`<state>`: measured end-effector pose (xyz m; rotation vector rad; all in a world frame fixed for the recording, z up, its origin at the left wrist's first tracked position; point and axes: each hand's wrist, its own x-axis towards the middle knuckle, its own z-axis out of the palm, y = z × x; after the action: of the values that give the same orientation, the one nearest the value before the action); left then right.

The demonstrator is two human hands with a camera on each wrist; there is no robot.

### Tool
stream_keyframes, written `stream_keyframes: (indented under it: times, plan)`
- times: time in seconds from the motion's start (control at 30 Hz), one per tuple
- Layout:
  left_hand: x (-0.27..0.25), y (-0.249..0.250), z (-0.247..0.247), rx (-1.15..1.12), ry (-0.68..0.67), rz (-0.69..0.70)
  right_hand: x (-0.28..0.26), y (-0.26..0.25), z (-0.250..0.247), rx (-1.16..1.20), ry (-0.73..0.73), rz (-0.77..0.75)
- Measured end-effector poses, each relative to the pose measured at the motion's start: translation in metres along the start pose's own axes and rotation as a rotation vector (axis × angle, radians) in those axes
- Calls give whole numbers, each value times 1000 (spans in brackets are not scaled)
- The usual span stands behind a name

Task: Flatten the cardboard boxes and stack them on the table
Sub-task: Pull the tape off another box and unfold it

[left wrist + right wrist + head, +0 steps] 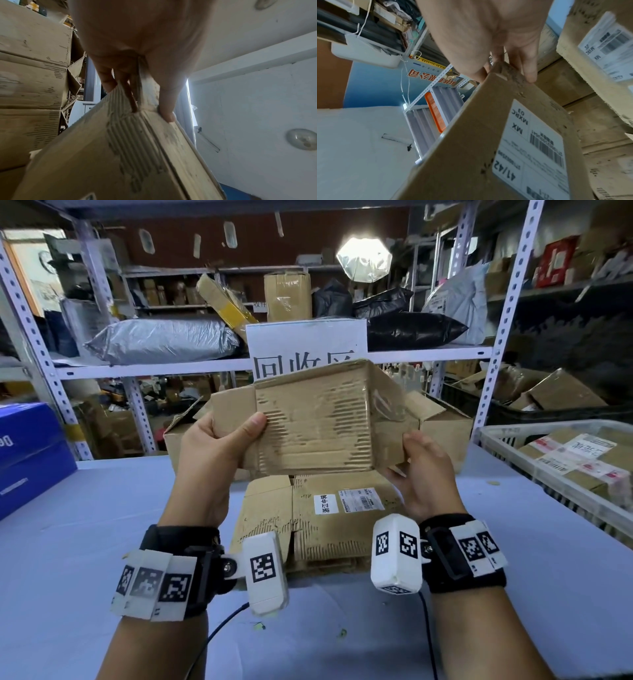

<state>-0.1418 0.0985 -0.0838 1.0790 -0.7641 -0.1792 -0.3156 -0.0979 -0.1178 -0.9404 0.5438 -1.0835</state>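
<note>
I hold a worn brown cardboard box (311, 419) up above the table, its flaps spread out to both sides. My left hand (219, 440) grips its left flap, thumb on top and fingers behind, as the left wrist view shows on the box (120, 155). My right hand (421, 470) grips the lower right corner, thumb and fingers pinching a labelled panel (513, 135). Below lies a flattened box (308, 525) with white labels on the light blue table (85, 542).
An unflattened brown box (442, 426) stands behind the held one at the table's far edge. A white crate (561, 467) of parcels sits at the right, a blue carton (30, 453) at the left. Metal shelving (239, 364) full of parcels rises behind.
</note>
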Motion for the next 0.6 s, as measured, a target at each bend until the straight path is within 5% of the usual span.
stream_keyframes:
  times: [0.43,0.6]
  plan:
    - [-11,-8,22,55,6,87,-38,-24,31,-625,-204,-430]
    - [-13,-13,25,52,-46,68,-42,-18,36,-982,-99,-451]
